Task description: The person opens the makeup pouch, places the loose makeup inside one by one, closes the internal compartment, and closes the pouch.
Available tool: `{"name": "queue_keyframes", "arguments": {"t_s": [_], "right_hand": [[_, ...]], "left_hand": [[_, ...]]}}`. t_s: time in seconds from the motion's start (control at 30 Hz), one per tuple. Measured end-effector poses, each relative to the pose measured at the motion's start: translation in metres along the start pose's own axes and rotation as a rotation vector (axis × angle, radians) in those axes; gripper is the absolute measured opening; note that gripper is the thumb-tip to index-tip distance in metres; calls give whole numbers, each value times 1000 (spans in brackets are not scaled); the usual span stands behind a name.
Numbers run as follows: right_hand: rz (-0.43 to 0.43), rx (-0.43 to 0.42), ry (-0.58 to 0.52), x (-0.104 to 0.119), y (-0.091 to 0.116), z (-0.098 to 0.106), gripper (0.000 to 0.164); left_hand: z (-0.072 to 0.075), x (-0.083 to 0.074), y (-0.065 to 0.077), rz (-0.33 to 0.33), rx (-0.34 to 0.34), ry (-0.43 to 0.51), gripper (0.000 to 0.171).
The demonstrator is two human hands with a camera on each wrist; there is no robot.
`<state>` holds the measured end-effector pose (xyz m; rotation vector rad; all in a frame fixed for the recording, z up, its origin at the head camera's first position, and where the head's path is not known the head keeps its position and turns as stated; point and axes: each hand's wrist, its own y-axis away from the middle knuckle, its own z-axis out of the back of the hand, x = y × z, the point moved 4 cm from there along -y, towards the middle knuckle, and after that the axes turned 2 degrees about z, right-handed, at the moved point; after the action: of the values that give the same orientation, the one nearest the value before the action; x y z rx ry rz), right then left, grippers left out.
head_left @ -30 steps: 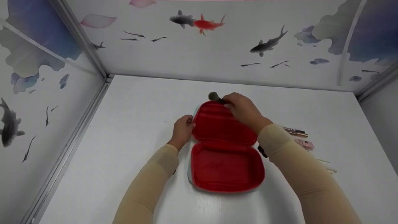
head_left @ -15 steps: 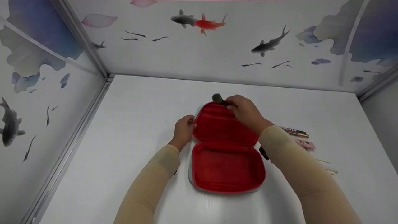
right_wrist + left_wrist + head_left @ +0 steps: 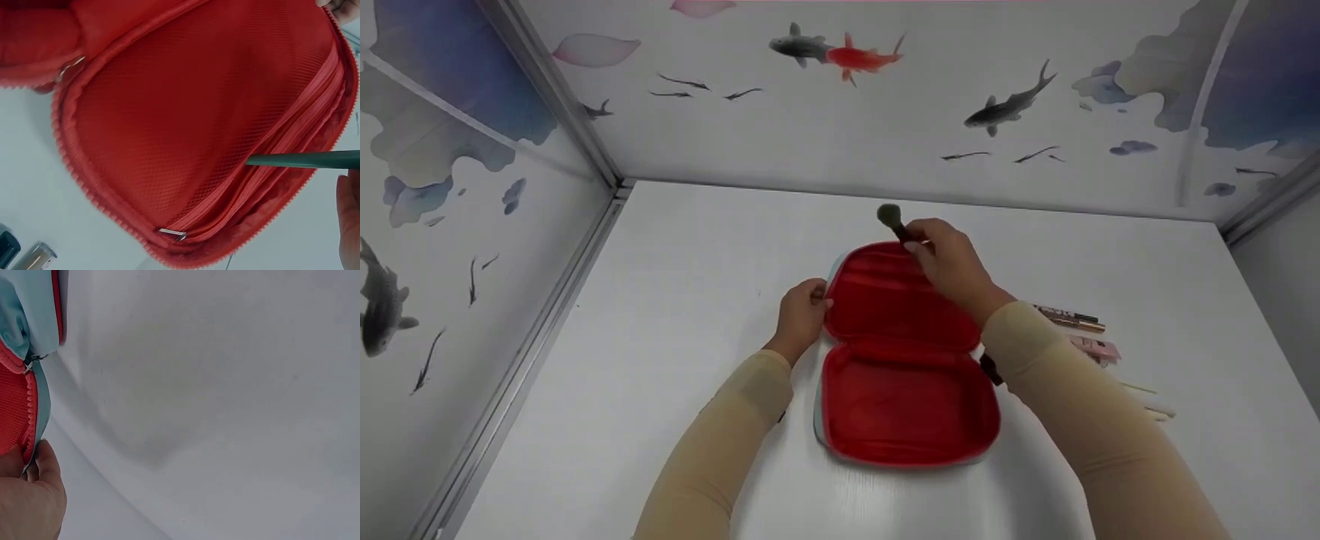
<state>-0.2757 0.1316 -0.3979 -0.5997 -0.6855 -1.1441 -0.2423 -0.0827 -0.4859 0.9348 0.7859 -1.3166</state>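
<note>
A zip-up cosmetic case (image 3: 911,409), red inside and pale blue outside, lies unfolded on the white table. My left hand (image 3: 801,319) pinches the left rim of its raised lid; thumb and fingers grip the zipper edge in the left wrist view. At the lid's far edge, my right hand (image 3: 956,262) holds a makeup brush (image 3: 889,216), bristles up. In the right wrist view, the brush's green handle (image 3: 304,160) reaches over the lid, its tip at the zipped opening of the mesh pocket (image 3: 197,124). Whether the tip is inside is unclear.
Several slim pencil-like items (image 3: 1069,319) lie right of the case, near a pink packet (image 3: 1096,348) and thin pale sticks (image 3: 1159,412), partly behind my right sleeve. White walls with painted fish enclose the table at the back and sides.
The brush has tipped more upright, its bristle end rising away from the lid. My right hand has shifted slightly upward; my left hand keeps its hold on the rim.
</note>
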Motion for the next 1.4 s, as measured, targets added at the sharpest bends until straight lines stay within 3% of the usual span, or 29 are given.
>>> {"name": "queue_keyframes", "arguments": {"t_s": [0.27, 0.5, 0.83, 1.03, 1.4], "right_hand": [[-76, -145, -128, 8, 2, 4, 30], [28, -230, -166, 19, -2, 4, 25], [9, -112, -136, 18, -6, -6, 27], [-5, 14, -22, 16, -7, -12, 29], [34, 127, 182, 4, -3, -16, 29]], "left_hand": [[0, 0, -2, -9, -3, -22, 23], [1, 1, -2, 6, 5, -25, 29], [-2, 2, -1, 8, -7, -24, 28], [-2, 2, 0, 18, 0, 8, 30], [-2, 6, -1, 29, 7, 19, 30]]}}
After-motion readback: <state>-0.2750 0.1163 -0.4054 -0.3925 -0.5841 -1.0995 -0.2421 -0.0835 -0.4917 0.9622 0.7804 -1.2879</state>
